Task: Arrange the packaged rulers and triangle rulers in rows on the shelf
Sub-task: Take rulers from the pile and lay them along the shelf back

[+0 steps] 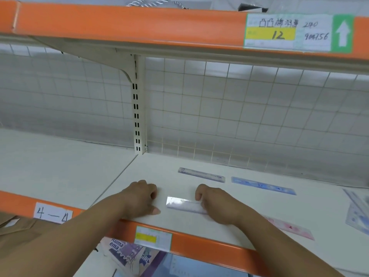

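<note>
A clear packaged ruler (184,204) lies near the front of the white shelf (229,220). My right hand (215,204) rests on its right end, fingers curled over the package. My left hand (139,198) sits on the shelf just left of the ruler with fingers curled and thumb out, holding nothing. Two more packaged rulers lie in a row further back: a pale purple ruler (201,174) and a blue ruler (263,185). A pink ruler (289,227) lies at the front right. Packaged triangle rulers (357,210) lie at the far right edge, partly cut off.
An orange shelf lip (199,244) with a price tag (152,237) runs along the front. An upper orange shelf (129,23) hangs overhead. A wire grid back panel (239,108) and a slotted upright (136,108) stand behind. Printed packages (127,254) lie on the shelf below.
</note>
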Demonstrator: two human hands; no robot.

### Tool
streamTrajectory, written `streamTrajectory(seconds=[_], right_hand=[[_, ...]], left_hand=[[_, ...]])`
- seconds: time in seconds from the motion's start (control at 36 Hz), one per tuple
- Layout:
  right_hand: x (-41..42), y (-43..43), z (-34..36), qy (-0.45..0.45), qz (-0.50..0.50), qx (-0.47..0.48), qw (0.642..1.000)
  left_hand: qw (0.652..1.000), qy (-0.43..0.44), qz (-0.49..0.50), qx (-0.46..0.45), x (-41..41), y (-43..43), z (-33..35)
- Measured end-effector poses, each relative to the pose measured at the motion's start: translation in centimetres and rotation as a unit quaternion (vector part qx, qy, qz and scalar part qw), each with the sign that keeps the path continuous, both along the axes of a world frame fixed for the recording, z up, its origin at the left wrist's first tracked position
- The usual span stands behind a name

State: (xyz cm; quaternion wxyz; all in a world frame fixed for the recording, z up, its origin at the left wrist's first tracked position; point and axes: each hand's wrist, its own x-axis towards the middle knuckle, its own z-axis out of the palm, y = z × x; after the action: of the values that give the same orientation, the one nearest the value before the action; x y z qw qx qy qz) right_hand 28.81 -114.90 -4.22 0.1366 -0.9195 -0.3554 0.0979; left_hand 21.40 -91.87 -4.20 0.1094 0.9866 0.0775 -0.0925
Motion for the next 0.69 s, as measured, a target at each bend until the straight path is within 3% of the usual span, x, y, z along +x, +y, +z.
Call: streamTrajectory(seconds=[0.25, 0.5, 0.69], right_hand=[[1.7, 1.2, -0.1, 0.045, -0.027, 0.04, 0.998], [5.4, 1.8, -0.6, -0.084, -0.045, 0.062, 0.994], [7.8, 2.4, -0.6, -0.117, -0.08, 0.081, 0.987]], left_hand=[[1.0, 0.006, -0.004, 0.013, 0.0, -0.8, 0.0], [1.0, 0.008, 0.014, 0.005, -0.2, -0.9, -0.1], [1.0, 0.009, 0.018, 0.01, -0.4, -1.0, 0.1]])
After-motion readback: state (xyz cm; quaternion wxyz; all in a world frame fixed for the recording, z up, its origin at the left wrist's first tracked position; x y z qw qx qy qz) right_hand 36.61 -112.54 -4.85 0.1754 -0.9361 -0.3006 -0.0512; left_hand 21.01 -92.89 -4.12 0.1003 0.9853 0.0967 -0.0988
